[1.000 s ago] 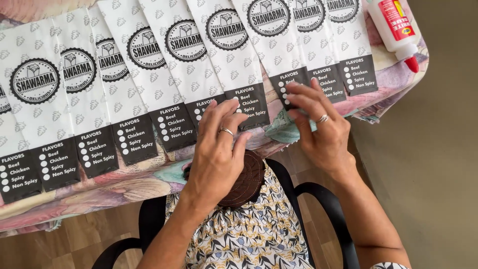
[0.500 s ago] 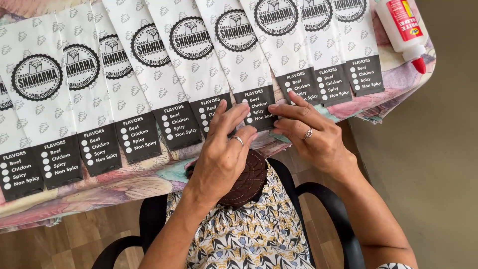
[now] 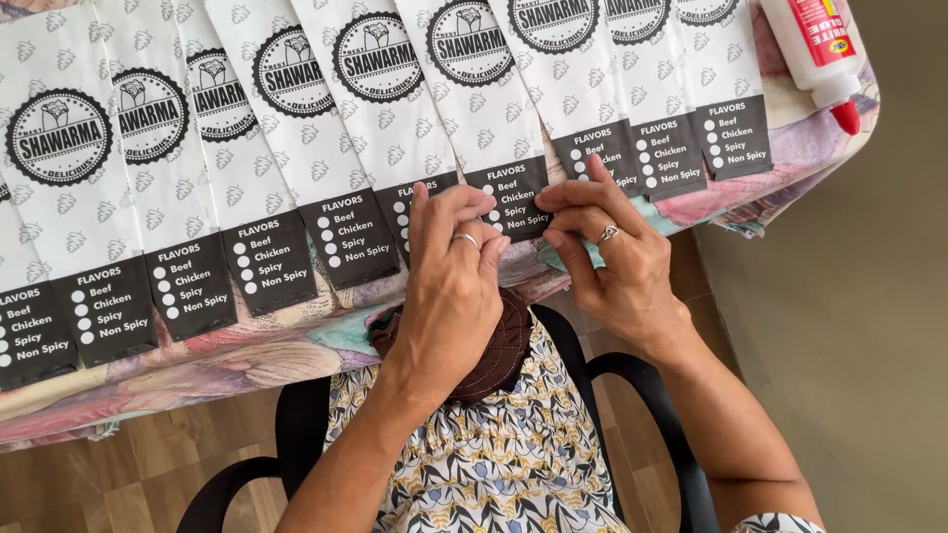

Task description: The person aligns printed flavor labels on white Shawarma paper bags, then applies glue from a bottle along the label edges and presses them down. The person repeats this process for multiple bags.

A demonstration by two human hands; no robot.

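At the near edge of the table point(image 3: 296, 365), the left hand point(image 3: 452, 286) and the right hand point(image 3: 612, 252) are both pinching, with fingers narrow, the black lower end of one white paper sleeve point(image 3: 494, 128), which is lying in a row of overlapping sleeves, near a glue bottle point(image 3: 815, 49).

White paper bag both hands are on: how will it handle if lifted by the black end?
The paper bag lies flat and thin, so probably light and floppy. It overlaps its neighbours, so lifting it may drag them. Fingertips pinch its edge, suggesting it creases easily.
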